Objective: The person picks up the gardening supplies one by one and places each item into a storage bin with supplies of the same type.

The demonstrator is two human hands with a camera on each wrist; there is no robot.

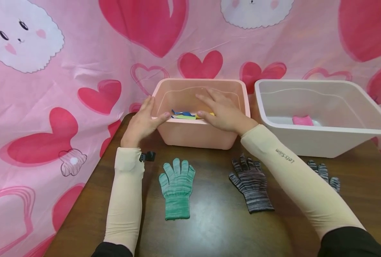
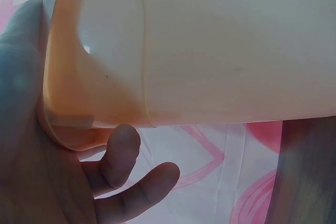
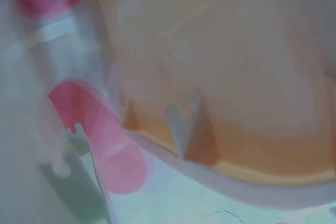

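Beside the left hand's (image 1: 140,123) fingers (image 1: 149,104) sits a peach bin (image 1: 198,135).

Peach-pink bin (image 1: 196,134), upright, open-topped, on the brown table (image 1: 209,232)

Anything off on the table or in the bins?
Nothing spilled or visibly damaged; the pink bin and white bin stand upright. Mildly odd: the green glove shows no matching mate, though one could be out of sight.
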